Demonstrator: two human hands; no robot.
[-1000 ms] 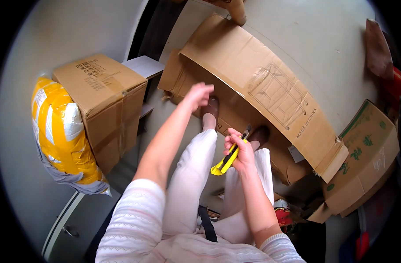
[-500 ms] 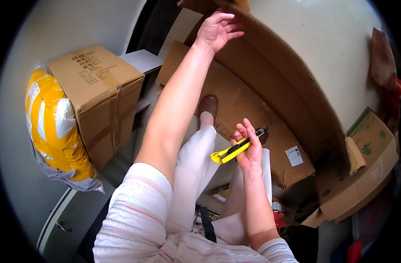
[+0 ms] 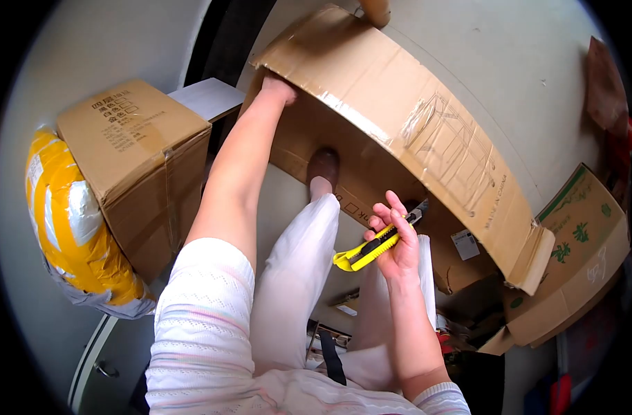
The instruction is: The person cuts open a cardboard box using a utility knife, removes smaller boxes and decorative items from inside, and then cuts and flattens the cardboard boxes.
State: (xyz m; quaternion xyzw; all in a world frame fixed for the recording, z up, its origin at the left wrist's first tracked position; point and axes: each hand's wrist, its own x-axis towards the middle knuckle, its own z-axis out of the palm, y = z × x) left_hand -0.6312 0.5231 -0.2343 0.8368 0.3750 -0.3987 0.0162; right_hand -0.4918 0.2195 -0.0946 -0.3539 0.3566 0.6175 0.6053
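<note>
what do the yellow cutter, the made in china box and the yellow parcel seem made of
Cutter: probably smooth plastic, judging by its bright, even yellow; the grey front end may be metal.
Box: brown cardboard, mostly matt, with creased flaps and printing.
Parcel: likely glossy plastic film, given its wrinkles and highlights.

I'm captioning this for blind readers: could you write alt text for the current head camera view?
A person's right hand holds a yellow utility knife while the left hand, partly hidden, reaches under the raised panel of a large cardboard box. To the left are another carton and a yellow-and-white wrapped parcel.
</note>
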